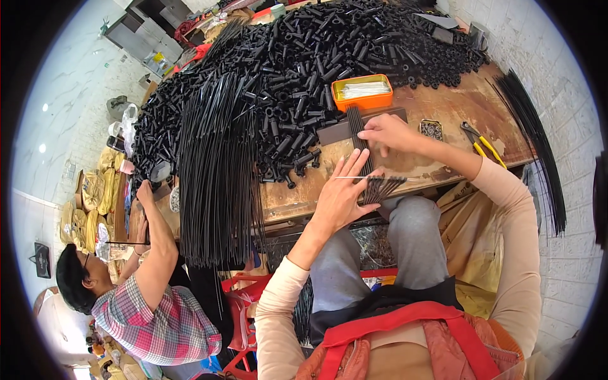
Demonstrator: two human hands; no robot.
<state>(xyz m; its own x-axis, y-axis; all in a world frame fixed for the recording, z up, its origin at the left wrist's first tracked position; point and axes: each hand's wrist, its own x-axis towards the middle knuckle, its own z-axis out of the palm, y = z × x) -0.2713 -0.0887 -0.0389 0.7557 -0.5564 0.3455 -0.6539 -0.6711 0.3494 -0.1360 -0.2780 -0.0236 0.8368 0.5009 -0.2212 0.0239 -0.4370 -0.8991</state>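
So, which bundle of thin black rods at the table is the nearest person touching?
The middle bundle, just below the orange box: the left hand lies on it. The large left bundle and far-right bundle are untouched.

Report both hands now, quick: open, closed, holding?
Left hand: fingers spread at the bundle of thin black rods; firm grip cannot be told.
Right hand: fingers curled by the bundle; whether holding cannot be told.

I get a bright view; two glare spots dot the left wall (pixel 66 82), the right wall (pixel 560 95) bows toward the black fisheye rim, the left hand (pixel 341 195) looks crisp, and the black tubes (pixel 310 54) swallow detail
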